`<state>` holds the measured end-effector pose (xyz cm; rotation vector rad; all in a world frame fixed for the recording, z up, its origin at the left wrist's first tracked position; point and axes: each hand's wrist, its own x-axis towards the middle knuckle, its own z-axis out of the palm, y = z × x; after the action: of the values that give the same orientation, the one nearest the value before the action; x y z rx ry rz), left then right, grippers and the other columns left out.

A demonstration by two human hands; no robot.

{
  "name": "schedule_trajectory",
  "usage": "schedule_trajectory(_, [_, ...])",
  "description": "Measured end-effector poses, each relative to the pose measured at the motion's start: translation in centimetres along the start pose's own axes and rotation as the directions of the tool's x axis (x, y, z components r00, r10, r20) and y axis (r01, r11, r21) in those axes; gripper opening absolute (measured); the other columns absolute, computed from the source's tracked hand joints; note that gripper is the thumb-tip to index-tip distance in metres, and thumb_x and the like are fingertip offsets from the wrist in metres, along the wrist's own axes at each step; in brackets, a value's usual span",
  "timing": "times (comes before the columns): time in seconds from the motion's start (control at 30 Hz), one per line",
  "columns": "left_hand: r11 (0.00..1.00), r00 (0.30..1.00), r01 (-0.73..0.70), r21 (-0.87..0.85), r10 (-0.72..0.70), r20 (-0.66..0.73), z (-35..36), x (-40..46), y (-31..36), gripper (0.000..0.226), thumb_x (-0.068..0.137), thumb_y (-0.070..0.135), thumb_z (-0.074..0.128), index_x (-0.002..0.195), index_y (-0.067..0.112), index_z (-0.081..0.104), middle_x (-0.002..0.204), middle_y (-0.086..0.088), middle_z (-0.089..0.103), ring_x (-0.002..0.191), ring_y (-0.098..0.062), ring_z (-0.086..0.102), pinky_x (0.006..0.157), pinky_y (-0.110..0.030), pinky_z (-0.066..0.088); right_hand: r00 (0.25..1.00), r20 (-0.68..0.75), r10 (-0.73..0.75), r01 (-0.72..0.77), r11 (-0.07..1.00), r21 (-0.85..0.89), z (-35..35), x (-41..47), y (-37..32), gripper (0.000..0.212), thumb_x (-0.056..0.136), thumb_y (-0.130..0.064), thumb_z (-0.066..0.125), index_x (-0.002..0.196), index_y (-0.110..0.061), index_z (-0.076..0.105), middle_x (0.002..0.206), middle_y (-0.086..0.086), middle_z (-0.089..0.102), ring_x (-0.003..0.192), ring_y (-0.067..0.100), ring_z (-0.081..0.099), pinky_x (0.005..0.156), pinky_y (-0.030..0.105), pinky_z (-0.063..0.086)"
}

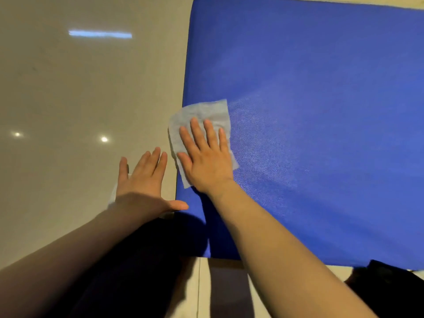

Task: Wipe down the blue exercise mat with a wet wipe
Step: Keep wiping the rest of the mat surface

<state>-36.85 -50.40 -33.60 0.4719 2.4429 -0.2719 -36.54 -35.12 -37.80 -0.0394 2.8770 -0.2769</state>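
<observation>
The blue exercise mat [321, 111] lies flat on the floor and fills the right side of the view. A white wet wipe [206, 113] is spread at the mat's left edge, partly overhanging onto the floor. My right hand [206, 157] presses flat on the wipe with straight fingers. A shiny damp streak runs to the right of the wipe. My left hand [144, 182] rests flat on the floor just left of the mat, fingers spread, thumb touching the mat's edge. Something white peeks out from under it.
The glossy beige tiled floor [80, 88] stretches to the left and reflects ceiling lights. Dark clothing [137, 271] shows between my forearms, and a dark object [390, 283] sits at the lower right by the mat's near edge.
</observation>
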Motion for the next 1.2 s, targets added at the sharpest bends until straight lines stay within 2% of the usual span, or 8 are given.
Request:
schedule_trajectory(0.13, [0.986, 0.974, -0.16, -0.042, 0.151, -0.17, 0.5, 0.2, -0.5, 0.127, 0.058, 0.091, 0.042, 0.15, 0.027, -0.019, 0.163, 0.001, -0.006, 0.151, -0.02, 0.006, 0.111, -0.052, -0.009, 0.986, 0.028, 0.165, -0.166, 0.986, 0.014, -2.1, 2.6, 6.5, 0.061, 0.103, -0.05, 0.017, 0.156, -0.028, -0.003, 0.164, 0.001, -0.011, 0.151, 0.024, -0.008, 0.119, 0.041, -0.009])
schedule_trajectory(0.23, [0.922, 0.894, -0.377, 0.085, 0.387, -0.226, 0.3, 0.8, -0.2, 0.123, 0.055, 0.085, 0.047, 0.154, 0.017, 0.02, 0.15, -0.014, 0.042, 0.133, -0.03, 0.046, 0.106, -0.054, 0.014, 0.909, 0.02, 0.416, -0.416, 0.908, 0.048, -2.9, 2.0, 11.1, 0.062, 0.103, -0.052, 0.015, 0.156, -0.026, -0.006, 0.164, 0.003, -0.013, 0.15, 0.026, -0.009, 0.121, 0.042, -0.007])
schedule_trajectory(0.33, [0.874, 0.85, -0.469, 0.128, 0.486, -0.206, 0.2, 1.3, 0.2, 0.112, 0.054, 0.078, 0.052, 0.14, 0.008, 0.038, 0.142, -0.021, 0.05, 0.123, -0.035, 0.057, 0.104, -0.052, 0.021, 0.876, 0.007, 0.482, -0.482, 0.875, 0.028, -2.5, 0.5, 9.8, 0.061, 0.104, -0.047, 0.014, 0.156, -0.021, -0.006, 0.163, 0.006, -0.012, 0.15, 0.029, -0.01, 0.121, 0.046, -0.008])
schedule_trajectory(0.47, [0.871, 0.834, -0.468, 0.151, 0.492, -0.252, 1.0, 1.4, 0.2, 0.098, 0.066, 0.071, 0.057, 0.134, 0.001, 0.046, 0.136, -0.029, 0.051, 0.122, -0.037, 0.054, 0.104, -0.049, 0.025, 0.997, -0.006, 0.078, -0.078, 0.996, -0.035, -0.9, 1.6, 3.1, 0.059, 0.101, -0.043, 0.012, 0.157, -0.024, 0.009, 0.164, 0.006, 0.001, 0.15, 0.032, -0.001, 0.118, 0.049, -0.007])
schedule_trajectory(0.6, [0.868, 0.801, -0.467, 0.17, 0.497, -0.335, 1.5, 1.2, 0.2, 0.112, 0.042, 0.065, 0.085, 0.128, 0.002, 0.055, 0.128, -0.028, 0.059, 0.115, -0.033, 0.054, 0.103, -0.052, 0.041, 0.982, 0.1, -0.162, 0.172, 0.98, -0.099, -1.7, 3.8, 3.0, 0.055, 0.105, -0.046, 0.014, 0.156, -0.031, -0.002, 0.164, -0.003, -0.011, 0.15, 0.022, -0.011, 0.118, 0.042, -0.012])
schedule_trajectory(0.93, [0.866, 0.791, -0.475, 0.154, 0.497, -0.358, 0.5, 1.3, 0.3, 0.113, 0.046, 0.067, 0.074, 0.131, 0.001, 0.041, 0.123, -0.025, 0.062, 0.118, -0.028, 0.051, 0.107, -0.049, 0.021, 0.873, -0.041, 0.486, -0.481, 0.872, 0.09, -3.3, -3.9, 20.8, 0.07, 0.095, -0.054, 0.011, 0.157, -0.022, 0.01, 0.164, 0.008, 0.0, 0.151, 0.029, 0.001, 0.121, 0.042, -0.003])
schedule_trajectory(1.03, [0.866, 0.774, -0.464, 0.184, 0.498, -0.392, 0.7, 1.6, 0.5, 0.112, 0.046, 0.071, 0.068, 0.128, -0.001, 0.046, 0.118, -0.026, 0.063, 0.114, -0.031, 0.055, 0.105, -0.05, 0.021, 0.805, -0.064, 0.59, -0.58, 0.804, 0.129, -2.5, -5.5, 20.4, 0.07, 0.095, -0.051, 0.012, 0.157, -0.018, 0.011, 0.164, 0.011, 0.002, 0.15, 0.032, 0.003, 0.121, 0.045, 0.0])
schedule_trajectory(1.2, [0.897, 0.837, -0.404, 0.178, 0.441, -0.324, 0.3, 1.5, 1.5, 0.12, 0.008, 0.06, 0.09, 0.108, -0.004, 0.071, 0.106, -0.025, 0.068, 0.088, -0.032, 0.072, 0.091, -0.054, 0.047, 0.751, 0.005, 0.66, -0.649, 0.737, 0.189, -0.4, -11.3, 14.7, 0.078, 0.091, -0.055, 0.003, 0.156, -0.014, 0.013, 0.163, 0.012, 0.002, 0.15, 0.033, 0.005, 0.119, 0.049, 0.002])
